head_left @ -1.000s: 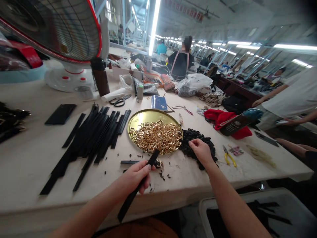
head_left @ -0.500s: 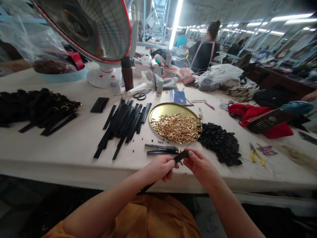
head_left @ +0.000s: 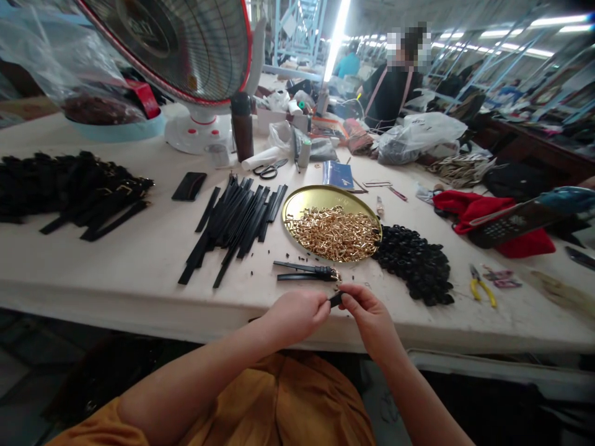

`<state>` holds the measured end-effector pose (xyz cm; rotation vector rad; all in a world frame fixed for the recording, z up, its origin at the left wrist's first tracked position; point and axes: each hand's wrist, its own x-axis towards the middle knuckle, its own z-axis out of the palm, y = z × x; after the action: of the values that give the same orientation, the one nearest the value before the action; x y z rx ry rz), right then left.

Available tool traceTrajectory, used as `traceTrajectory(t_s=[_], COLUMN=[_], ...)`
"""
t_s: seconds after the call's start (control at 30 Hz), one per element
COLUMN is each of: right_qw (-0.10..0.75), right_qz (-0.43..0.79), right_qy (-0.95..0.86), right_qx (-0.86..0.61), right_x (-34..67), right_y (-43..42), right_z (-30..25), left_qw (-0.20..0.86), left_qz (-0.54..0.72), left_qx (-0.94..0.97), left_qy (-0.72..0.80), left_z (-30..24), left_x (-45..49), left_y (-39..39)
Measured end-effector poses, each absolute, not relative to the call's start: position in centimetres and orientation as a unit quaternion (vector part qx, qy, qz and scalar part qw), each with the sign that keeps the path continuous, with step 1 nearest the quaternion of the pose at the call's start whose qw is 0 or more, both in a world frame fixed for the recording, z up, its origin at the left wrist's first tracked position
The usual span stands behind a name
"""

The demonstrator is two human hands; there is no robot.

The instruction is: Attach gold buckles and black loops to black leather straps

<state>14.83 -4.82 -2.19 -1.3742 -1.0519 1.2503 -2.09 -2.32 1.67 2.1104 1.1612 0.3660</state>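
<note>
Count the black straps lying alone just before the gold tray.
2. The far strap lies nearest the tray; the near strap lies alongside it. The held strap is between left hand and right hand.

On the table point(head_left: 139, 272) the tray point(head_left: 316, 198) sits about mid-way with the clips point(head_left: 337, 234) heaped in it, the strap bundle point(head_left: 237, 223) just to its left, the pile of loops point(head_left: 413, 263) touching its right edge and two loose straps point(head_left: 304, 271) right in front. Then the phone point(head_left: 189, 185) is left of the bundle, the pliers point(head_left: 482, 285) right of the loops, scissors point(head_left: 269, 168) and fan point(head_left: 186, 43) behind. The left hand point(head_left: 295, 313) and right hand point(head_left: 367, 313) meet at the near edge, a strap end point(head_left: 335, 300) pinched between them.
</note>
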Motion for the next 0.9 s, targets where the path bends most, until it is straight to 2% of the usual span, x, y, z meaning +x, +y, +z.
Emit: traceTrajectory(t_s=[0.17,0.27,0.37,0.57,0.7,0.9], right_qw=[0.453,0.427,0.353,0.2,0.136,0.131], right_qz=[0.484,0.319,0.147,0.004,-0.023,-0.029], right_qy=[-0.47,-0.535,-0.596,-0.62,-0.581,-0.541], right_qx=[-0.583,-0.655,-0.706,-0.759,-0.802,-0.83], right_x=[16.5,19.4,22.6,25.9,26.7,26.3], right_y=[-3.9,-2.2,-0.6,3.5,8.0,11.1], right_z=[-2.5,-4.0,-5.6,-4.6,-3.4,-3.1], left_qw=[0.423,0.443,0.459,0.486,0.493,0.498], left_qz=[0.138,0.147,0.149,0.155,0.149,0.152], left_qx=[0.774,0.752,0.739,0.706,0.7,0.702], left_qy=[0.45,0.464,0.47,0.491,0.494,0.486], left_z=[1.1,0.9,0.9,0.5,0.1,-1.6], left_x=[-1.8,-1.4,-1.2,-1.2,-1.2,-1.8], left_y=[-1.8,-1.3,-1.0,-0.3,0.1,1.1])
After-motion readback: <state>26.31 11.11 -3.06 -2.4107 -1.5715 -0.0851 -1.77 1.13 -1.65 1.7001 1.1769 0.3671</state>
